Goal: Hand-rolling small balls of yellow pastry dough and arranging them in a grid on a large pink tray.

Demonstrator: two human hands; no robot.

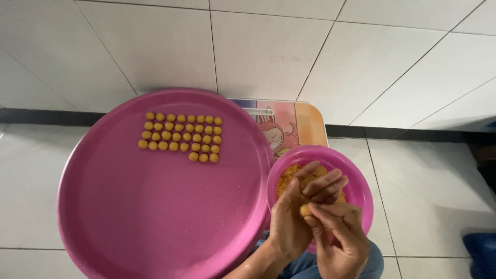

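My left hand and my right hand meet over the near edge of a small pink bowl that holds crumbly orange-yellow dough. Between the palms sits a small yellow dough ball, pressed by both hands. To the left lies a large round pink tray. Several small yellow balls stand in neat rows on its far part.
Tray and bowl rest on a small table with a cartoon picture on its pink and orange top. Around it is a white tiled floor and a white tiled wall. A blue object lies at the lower right.
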